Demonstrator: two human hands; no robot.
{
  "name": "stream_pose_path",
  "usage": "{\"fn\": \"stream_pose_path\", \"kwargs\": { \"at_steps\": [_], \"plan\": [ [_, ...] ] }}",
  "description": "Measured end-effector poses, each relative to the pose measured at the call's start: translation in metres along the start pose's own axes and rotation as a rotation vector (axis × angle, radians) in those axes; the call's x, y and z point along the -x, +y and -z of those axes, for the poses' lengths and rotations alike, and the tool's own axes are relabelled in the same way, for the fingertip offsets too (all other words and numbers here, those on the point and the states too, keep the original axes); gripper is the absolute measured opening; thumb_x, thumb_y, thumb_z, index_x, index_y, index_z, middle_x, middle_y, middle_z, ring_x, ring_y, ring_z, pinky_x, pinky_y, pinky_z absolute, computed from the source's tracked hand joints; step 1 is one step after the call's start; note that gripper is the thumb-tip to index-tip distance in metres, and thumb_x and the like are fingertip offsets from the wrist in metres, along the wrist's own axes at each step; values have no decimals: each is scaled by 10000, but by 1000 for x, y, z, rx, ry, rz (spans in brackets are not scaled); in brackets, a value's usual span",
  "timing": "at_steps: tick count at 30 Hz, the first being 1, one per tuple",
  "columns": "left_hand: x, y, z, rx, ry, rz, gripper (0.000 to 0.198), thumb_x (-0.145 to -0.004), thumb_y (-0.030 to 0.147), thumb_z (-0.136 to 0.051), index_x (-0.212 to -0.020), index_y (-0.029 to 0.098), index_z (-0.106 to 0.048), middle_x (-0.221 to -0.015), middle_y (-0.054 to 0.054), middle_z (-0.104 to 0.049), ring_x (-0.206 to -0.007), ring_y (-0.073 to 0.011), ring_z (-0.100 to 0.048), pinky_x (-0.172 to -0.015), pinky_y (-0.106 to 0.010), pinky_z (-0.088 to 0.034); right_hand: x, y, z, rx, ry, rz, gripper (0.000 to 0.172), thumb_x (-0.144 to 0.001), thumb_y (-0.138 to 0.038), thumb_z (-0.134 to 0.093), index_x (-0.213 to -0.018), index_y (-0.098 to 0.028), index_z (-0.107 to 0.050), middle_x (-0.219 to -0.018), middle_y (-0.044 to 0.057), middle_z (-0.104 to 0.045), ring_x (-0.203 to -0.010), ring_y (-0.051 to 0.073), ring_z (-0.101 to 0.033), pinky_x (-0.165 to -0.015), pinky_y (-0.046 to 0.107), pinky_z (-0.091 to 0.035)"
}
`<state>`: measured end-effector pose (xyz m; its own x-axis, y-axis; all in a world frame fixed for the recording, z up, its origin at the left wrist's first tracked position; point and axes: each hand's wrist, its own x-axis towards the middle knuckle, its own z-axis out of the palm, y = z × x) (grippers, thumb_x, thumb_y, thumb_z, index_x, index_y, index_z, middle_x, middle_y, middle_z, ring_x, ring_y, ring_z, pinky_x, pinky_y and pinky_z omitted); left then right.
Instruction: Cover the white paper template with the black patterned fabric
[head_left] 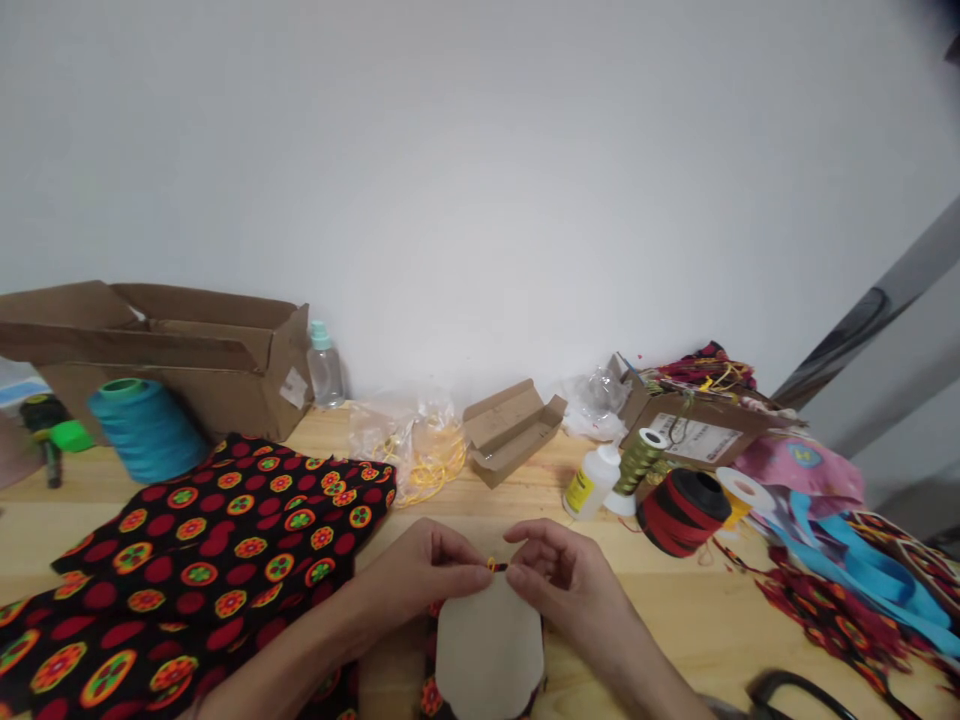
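left hand [424, 580]: showing bare from fingertips to wrist, knuckle ridge reading clearly on the back
left fingers [459, 562]: looking slim and bare; nail detail blurring out, too small to tell
left forearm [300, 655]: running bare from the wrist to the bottom frame edge, widening toward the elbow end
right hand [562, 585]: showing bare as well, knuckles standing out on the back
right fingers [534, 545]: looking slim, bare; nails not resolving at this sharpness
right forearm [645, 675]: running bare to the lower edge, a shorter stretch showing than on the left
clothing: anything being worn is falling outside the frame; can't tell
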<state>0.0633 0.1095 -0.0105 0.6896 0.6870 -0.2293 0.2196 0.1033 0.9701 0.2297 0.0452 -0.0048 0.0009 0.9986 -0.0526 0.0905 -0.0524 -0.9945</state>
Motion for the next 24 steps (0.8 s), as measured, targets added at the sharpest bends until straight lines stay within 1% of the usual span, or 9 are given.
{"fn": "stream_pose_path", "kwargs": {
  "at_steps": [2, 6, 10, 15, 19, 24],
  "plan": [
    [-1, -2, 0, -33, -11, -9, 230, -672, 354, -638, -609, 136, -675, -471, 62, -444, -460, -71, -322, -442, -211, -218, 0, 1, -2, 34, -2, 0, 267, -663, -319, -643, -866, -151, -602, -630, -18, -532, -540, 93, -425, -505, 227, -299],
    [0, -4, 0, -81, -54, -20, 252, -692, 368, -620, -630, 132, -684, -456, 69, -406, -443, -65, -283, -419, -211, -190, 0, 2, -7, 97, 22, -7, 203, -633, -319, -656, -756, -158, -648, -559, -32, -515, -487, 85, -382, -461, 216, -274],
    [0, -5, 1, -95, -78, -23, 254, -696, 377, -618, -641, 138, -687, -465, 67, -407, -446, -65, -291, -417, -206, -198, 1, 2, -7, 47, -1, -30, 168, -609, -324, -673, -666, -166, -669, -550, -21, -569, -491, 90, -429, -471, 216, -301],
    [1, -5, 3, -89, -101, -18, 248, -694, 379, -622, -645, 146, -692, -465, 66, -411, -444, -64, -289, -418, -206, -199, 0, 3, -5, 0, -35, -61, 168, -610, -315, -680, -687, -167, -690, -615, 4, -637, -528, 96, -488, -499, 221, -335],
    [2, -4, 3, -82, -109, -9, 233, -694, 374, -623, -654, 158, -700, -467, 65, -420, -443, -66, -294, -419, -207, -205, 0, 3, -6, -33, -39, -70, 153, -601, -310, -680, -670, -175, -691, -583, -5, -636, -514, 96, -503, -494, 221, -341],
    [0, -4, 2, -73, -113, 2, 212, -674, 363, -635, -650, 167, -710, -455, 63, -430, -445, -70, -303, -422, -211, -204, 2, 5, -8, 39, -8, -53, 113, -611, -258, -652, -673, -169, -685, -565, -8, -618, -496, 95, -486, -474, 217, -328]
  ]
}}
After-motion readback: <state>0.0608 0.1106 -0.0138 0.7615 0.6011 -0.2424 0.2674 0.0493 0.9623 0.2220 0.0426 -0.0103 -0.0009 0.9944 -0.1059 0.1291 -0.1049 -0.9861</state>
